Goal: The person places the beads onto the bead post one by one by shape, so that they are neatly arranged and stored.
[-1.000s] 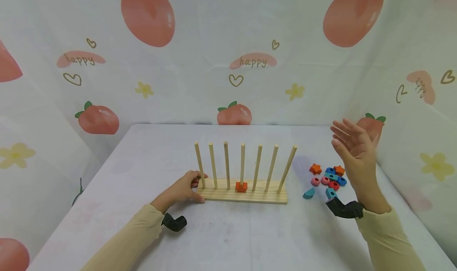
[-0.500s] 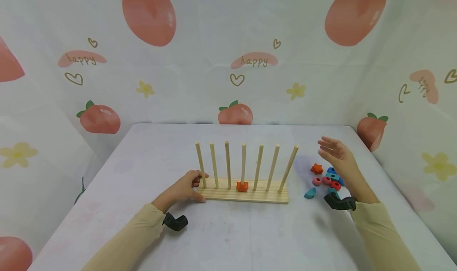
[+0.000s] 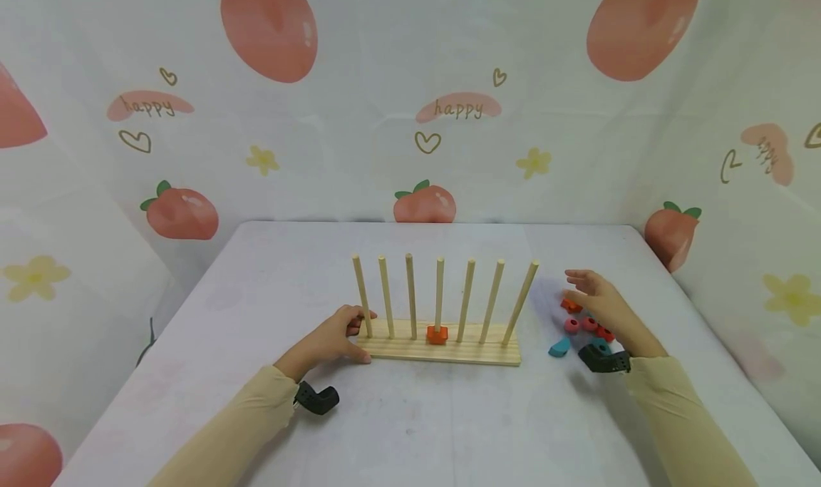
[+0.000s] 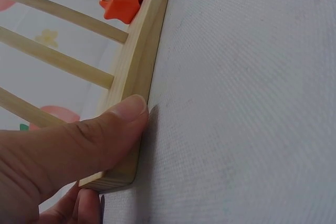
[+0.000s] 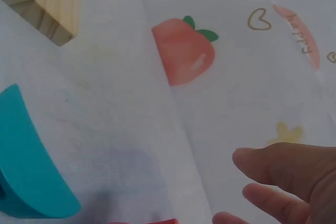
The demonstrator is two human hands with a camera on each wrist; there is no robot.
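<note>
My left hand (image 3: pixel 327 339) grips the left end of a wooden peg board (image 3: pixel 442 353), the thumb on its front edge and fingers curled behind. An orange star bead (image 3: pixel 437 336) sits low on the middle of several upright pegs; the left wrist view shows this star bead (image 4: pixel 122 2) against the base. Over loose beads at the right hovers my right hand (image 3: pixel 608 311), fingers loosely extended and holding nothing. Nearest its fingertips lies another orange star bead (image 3: pixel 571 306), partly covered. Pink beads (image 3: pixel 571 325), a red bead (image 3: pixel 606 334) and a teal half-round block (image 3: pixel 559 348) lie closer to me.
A teal block (image 3: pixel 601 345) is partly behind the black wrist camera (image 3: pixel 603 359). The white table (image 3: pixel 410 430) meets a fruit-print cloth (image 3: pixel 359 145) at the back. The board's right end (image 5: pixel 58 19) shows in the right wrist view.
My right hand has come down and to the left, from raised above the beads to low over them, covering the blue ones. The left hand keeps its grip on the peg board.
</note>
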